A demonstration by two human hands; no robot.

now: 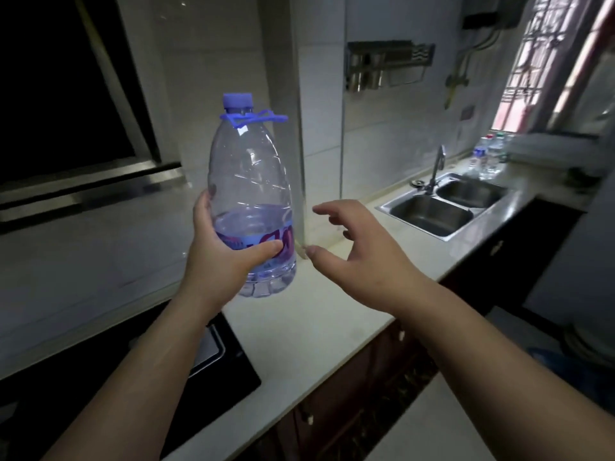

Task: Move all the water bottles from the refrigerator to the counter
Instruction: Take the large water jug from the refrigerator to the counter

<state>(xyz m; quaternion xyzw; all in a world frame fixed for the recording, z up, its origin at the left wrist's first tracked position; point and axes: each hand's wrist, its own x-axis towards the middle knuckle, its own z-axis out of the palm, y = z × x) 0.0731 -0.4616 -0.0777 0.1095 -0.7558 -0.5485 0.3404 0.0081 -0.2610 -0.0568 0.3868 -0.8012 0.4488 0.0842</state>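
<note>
Bottle (pixel 252 197) held up over the counter (pixel 319 314), not yet set down.

Left hand (pixel 221 252) wraps the lower body w/ thumb across the label, prob. low grip since it's only part full & weight sits at the bottom. Right hand (pixel 356 247) just beside it, fingers spread & loosely curved, touching nothing, looks ready to steady. Long axis near vertical, cap (pixel 237 100) up, slight lean. More bottles (pixel 486 158) far end, past the sink (pixel 446 204).
</note>
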